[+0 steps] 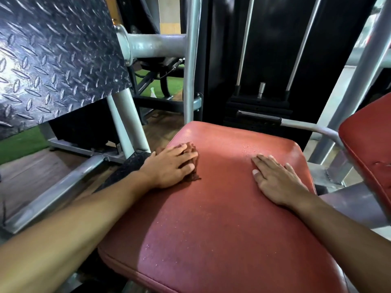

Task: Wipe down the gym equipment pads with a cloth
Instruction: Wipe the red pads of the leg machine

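A red padded seat [222,208] fills the middle of the view, speckled with small droplets. My left hand [171,166] presses a small reddish-brown cloth [193,174] flat against the seat's far left edge; most of the cloth is hidden under my fingers. On the right side of the seat my right hand [277,180] lies flat, palm down, fingers spread, holding nothing. A second red pad [368,140], the backrest, stands at the right edge with a tear in its cover.
A black diamond-plate footplate [53,60] rises at the upper left on grey steel tubes [124,121]. Behind the seat stands the black weight stack [260,106] with chrome guide rods. A grey handle bar [313,129] curves beside the seat. Green turf and wood floor lie below.
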`<state>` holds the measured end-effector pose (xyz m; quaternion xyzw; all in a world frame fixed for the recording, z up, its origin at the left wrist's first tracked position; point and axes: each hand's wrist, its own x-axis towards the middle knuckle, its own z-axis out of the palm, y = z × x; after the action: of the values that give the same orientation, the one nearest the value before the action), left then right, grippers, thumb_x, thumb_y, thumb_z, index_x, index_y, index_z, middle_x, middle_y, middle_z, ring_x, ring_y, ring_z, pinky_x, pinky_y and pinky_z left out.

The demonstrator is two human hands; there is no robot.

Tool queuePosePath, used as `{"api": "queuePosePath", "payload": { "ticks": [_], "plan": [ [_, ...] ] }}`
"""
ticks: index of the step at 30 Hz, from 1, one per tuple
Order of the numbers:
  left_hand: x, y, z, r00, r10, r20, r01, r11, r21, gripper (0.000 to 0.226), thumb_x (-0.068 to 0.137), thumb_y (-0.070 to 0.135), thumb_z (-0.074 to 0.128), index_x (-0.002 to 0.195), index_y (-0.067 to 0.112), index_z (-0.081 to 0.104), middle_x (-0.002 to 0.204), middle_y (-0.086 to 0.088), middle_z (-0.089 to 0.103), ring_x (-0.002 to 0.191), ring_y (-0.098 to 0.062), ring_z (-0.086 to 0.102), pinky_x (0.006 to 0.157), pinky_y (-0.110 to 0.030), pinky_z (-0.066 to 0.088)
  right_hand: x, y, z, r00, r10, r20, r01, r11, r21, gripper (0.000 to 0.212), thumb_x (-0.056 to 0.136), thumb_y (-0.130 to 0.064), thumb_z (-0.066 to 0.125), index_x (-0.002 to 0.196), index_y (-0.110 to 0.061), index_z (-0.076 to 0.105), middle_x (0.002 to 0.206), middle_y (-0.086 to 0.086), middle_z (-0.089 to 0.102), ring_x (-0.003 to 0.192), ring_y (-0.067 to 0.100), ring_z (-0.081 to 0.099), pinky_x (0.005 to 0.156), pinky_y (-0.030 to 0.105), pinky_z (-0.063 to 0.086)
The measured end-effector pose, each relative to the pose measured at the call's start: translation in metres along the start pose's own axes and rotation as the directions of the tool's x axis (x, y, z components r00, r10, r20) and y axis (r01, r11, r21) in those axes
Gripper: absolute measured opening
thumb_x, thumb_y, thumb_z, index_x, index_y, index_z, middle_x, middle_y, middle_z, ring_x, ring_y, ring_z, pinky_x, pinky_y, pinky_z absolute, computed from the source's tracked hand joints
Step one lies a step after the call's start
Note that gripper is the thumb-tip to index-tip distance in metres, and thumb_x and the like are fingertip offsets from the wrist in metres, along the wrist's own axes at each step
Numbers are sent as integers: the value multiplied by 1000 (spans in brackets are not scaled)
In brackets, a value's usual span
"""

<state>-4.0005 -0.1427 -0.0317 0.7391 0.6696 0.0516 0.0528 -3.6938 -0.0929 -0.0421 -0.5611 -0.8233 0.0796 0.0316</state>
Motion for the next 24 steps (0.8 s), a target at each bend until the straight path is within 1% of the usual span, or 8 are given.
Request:
{"api": "queuePosePath", "payload": {
  "ticks": [3, 7, 12, 15, 17, 19, 22, 24],
  "plan": [
    [-27, 11, 6, 994, 97, 58, -100, 994, 47, 62, 85, 76, 7, 145, 60, 13, 162, 20, 4, 150, -8, 2, 117, -60, 7, -1, -1, 0, 1000, 1, 3, -1, 1000, 4, 55, 106, -43, 19, 159, -29, 10, 167, -10, 2, 153, 12, -4, 122, 45, -2],
    [-20, 32, -7, 990, 35, 139, -39, 999, 28, 51, 98, 62, 21, 148, 55, 14, 163, 17, -1, 150, -11, -2, 116, -60, -2, -3, -3, -3, 1000, 4, 6, -4, 1000, 8, 55, 107, -41, 19, 159, -29, 11, 167, -10, 3, 153, 12, -2, 122, 45, -2],
    [-15, 102, 6, 956, 239, 173, -239, 971, -20, 52, 101, 54, 26, 151, 44, 21, 164, 12, 0, 150, -12, -1, 115, -61, -7, 2, 1, -1, 1000, 5, 6, -6, 997, 75, 54, 107, -40, 25, 159, -28, 16, 167, -7, 7, 153, 13, 1, 122, 47, -1],
    [-2, 102, -1, 975, 220, -4, -210, 924, -320, 47, 100, 41, 45, 145, 32, 43, 160, 5, 26, 147, -13, 21, 121, -48, 7, 5, -1, -5, 995, 53, -83, -31, 968, 247, 51, 106, -33, 35, 155, -20, 29, 164, 2, 24, 151, 18, 17, 123, 50, 9],
    [-5, 89, -8, 983, 120, -139, -183, 726, -663, 36, 98, 26, 55, 134, 24, 58, 148, 4, 47, 136, -8, 39, 116, -28, 23, 0, -14, -8, 984, 102, -149, -45, 938, 344, 49, 106, -31, 37, 153, -17, 34, 161, 5, 30, 148, 22, 25, 122, 48, 17],
    [-13, 72, -13, 973, -16, -231, -180, 574, -799, 29, 97, 17, 56, 124, 23, 64, 130, 4, 61, 117, -6, 53, 99, -12, 33, -10, -41, -8, 983, 34, -183, 22, 955, 294, 50, 106, -36, 35, 153, -19, 34, 161, 3, 29, 148, 21, 25, 121, 48, 18],
    [-14, 38, -16, 936, -26, -352, -166, 848, -503, 29, 99, 18, 52, 127, 13, 60, 130, -2, 60, 120, -16, 51, 94, -8, 29, -17, -100, -5, 982, -158, -103, 174, 972, 160, 56, 104, -47, 29, 155, -24, 25, 164, 0, 20, 151, 20, 15, 122, 53, 10],
    [-15, 20, -9, 969, 72, -237, -148, 936, -319, 47, 100, 38, 43, 135, 7, 52, 143, -10, 50, 134, -22, 41, 107, -21, 23, -12, -129, 1, 982, -187, 9, 184, 974, 132, 60, 103, -54, 23, 158, -31, 12, 167, -5, 5, 153, 20, 1, 120, 59, 0]
  ]
}}
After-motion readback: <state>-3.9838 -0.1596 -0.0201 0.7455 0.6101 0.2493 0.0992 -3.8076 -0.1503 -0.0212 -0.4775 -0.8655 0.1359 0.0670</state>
